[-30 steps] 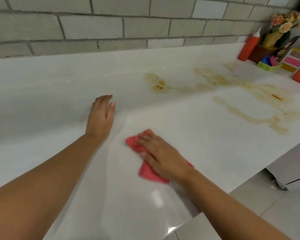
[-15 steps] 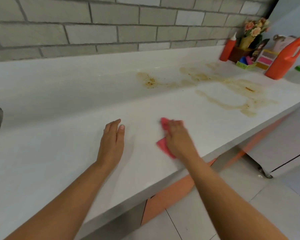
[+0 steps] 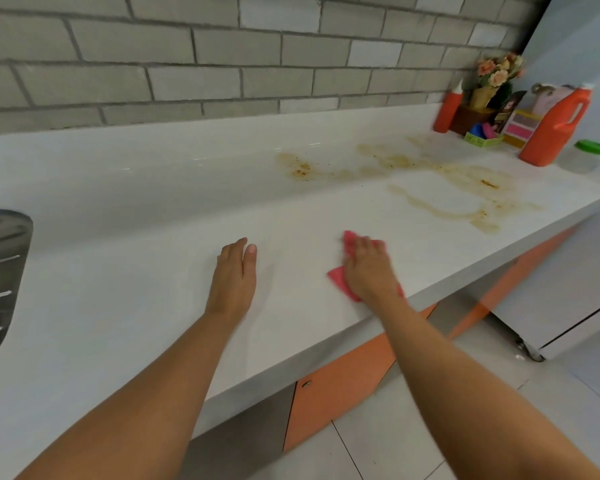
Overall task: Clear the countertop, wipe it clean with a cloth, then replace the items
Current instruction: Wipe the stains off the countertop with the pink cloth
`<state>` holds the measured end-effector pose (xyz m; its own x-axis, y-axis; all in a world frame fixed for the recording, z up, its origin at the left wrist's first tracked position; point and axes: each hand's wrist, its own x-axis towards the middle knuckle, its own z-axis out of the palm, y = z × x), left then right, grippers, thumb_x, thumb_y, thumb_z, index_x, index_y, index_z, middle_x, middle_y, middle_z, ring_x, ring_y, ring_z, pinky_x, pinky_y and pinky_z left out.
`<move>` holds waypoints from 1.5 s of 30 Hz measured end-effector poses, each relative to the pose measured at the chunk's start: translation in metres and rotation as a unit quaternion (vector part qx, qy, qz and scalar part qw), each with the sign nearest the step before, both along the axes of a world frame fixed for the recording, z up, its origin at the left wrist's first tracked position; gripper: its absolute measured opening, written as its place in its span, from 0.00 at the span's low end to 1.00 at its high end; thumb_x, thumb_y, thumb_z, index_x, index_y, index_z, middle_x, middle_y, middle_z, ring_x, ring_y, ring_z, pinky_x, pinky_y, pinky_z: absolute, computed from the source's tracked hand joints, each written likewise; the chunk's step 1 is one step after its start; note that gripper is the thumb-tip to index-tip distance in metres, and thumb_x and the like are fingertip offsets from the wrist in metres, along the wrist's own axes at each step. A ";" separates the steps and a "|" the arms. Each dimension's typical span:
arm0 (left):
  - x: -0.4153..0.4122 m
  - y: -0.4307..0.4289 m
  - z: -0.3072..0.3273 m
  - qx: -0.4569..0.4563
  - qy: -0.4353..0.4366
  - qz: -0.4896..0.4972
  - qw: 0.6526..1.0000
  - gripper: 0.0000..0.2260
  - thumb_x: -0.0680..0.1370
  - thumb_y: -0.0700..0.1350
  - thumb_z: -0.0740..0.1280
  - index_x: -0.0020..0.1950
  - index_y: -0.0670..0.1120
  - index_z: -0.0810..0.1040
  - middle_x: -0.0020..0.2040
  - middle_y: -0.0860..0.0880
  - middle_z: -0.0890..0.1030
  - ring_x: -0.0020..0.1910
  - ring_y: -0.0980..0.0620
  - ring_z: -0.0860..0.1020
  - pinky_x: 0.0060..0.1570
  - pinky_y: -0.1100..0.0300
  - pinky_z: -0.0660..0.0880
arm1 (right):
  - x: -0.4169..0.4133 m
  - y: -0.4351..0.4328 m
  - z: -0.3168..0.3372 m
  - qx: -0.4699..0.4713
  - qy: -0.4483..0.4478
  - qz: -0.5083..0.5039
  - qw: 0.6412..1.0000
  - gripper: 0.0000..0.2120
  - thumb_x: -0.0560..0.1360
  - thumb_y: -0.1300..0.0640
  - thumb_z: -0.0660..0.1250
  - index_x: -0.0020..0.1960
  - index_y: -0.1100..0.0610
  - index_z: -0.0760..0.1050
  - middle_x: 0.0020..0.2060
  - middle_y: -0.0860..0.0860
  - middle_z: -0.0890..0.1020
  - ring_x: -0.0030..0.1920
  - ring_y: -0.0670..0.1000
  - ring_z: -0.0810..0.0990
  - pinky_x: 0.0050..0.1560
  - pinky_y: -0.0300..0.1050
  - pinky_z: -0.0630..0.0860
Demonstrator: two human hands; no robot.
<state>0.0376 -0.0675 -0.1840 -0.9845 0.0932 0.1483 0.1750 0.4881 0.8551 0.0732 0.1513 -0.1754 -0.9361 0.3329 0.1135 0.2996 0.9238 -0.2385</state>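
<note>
Head view, only one I have. My left hand lies flat, palm down, on the white countertop, fingers straight and together, thumb alongside, nothing in it. My right hand is just to the right of it, near the counter's front edge, fingers stretched forward and pressing down on the pink cloth. The fingertips are a bit blurred, but I see no curl round the cloth. The cloth lies flat on the counter under the palm, with corners poking out ahead of the fingers and on the left side.

Brown stains are smeared across the counter further right and toward the wall, well apart from the cloth. At the far right end there is a cluster: an orange squeeze bottle, a flower arrangement, a colourful box, an orange jug and, beside the jug, a clear container with a green lid.

The metal sink drainer sits at the left edge. A grey brick wall runs behind, and an orange cabinet door shows below the counter.
</note>
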 end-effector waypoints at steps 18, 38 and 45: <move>-0.099 0.027 0.021 0.028 0.040 0.101 0.994 0.18 0.83 0.48 0.51 0.68 0.42 0.69 0.67 0.44 0.70 0.66 0.48 0.68 0.60 0.66 0.59 | -0.099 0.015 -0.012 -0.020 -0.039 0.096 0.994 0.25 0.81 0.46 0.46 0.77 0.48 0.48 0.77 0.52 0.52 0.76 0.59 0.47 0.75 0.54 0.47; -0.232 0.037 -0.005 -0.317 -0.030 0.109 0.942 0.22 0.83 0.51 0.44 0.70 0.44 0.67 0.72 0.44 0.64 0.73 0.44 0.57 0.73 0.47 0.48 | -0.212 0.041 -0.012 0.013 -0.052 0.199 0.979 0.28 0.80 0.42 0.39 0.76 0.52 0.53 0.76 0.52 0.53 0.76 0.56 0.46 0.76 0.53 0.46; -0.234 0.037 -0.006 -0.334 -0.026 0.113 0.936 0.22 0.82 0.52 0.45 0.70 0.45 0.68 0.72 0.45 0.65 0.73 0.45 0.57 0.72 0.48 0.49 | -0.218 0.096 -0.019 -0.008 0.022 0.196 0.980 0.33 0.75 0.44 0.34 0.76 0.52 0.56 0.74 0.51 0.62 0.75 0.53 0.55 0.74 0.47 0.52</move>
<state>-0.1962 -0.0305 -0.1899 -0.9945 -0.0641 0.0822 -0.0313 0.9357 0.3514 -0.1449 0.2477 -0.1942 -0.9869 -0.0504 0.1535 -0.0893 0.9621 -0.2576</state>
